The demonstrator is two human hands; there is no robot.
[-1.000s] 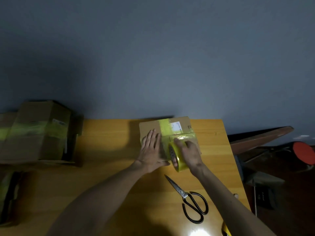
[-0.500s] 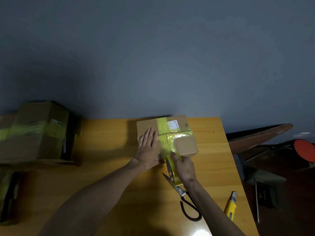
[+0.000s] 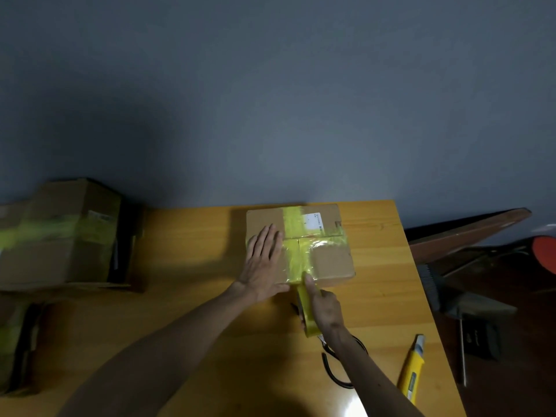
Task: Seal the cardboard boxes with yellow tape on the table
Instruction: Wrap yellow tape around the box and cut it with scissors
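A small cardboard box (image 3: 331, 260) lies flat on the wooden table (image 3: 186, 266), with yellow tape crossing its top lengthwise and sideways. My left hand (image 3: 263, 263) rests flat on the box's left half, fingers straight. My right hand (image 3: 323, 308) grips the yellow tape roll (image 3: 307, 317) just in front of the box's near edge. Its index finger presses the strip against that edge. The strip runs from the roll up over the box top.
Black-handled scissors (image 3: 337, 368) lie on the table under my right forearm. A yellow utility knife (image 3: 413, 368) lies near the table's right edge. Larger taped cardboard boxes (image 3: 60, 233) stand at the far left. Dark furniture sits beyond the right edge.
My right hand has pulled the tape roll from the box top toward me, down over the near edge, laying a strip. The left hand stayed flat on the box.
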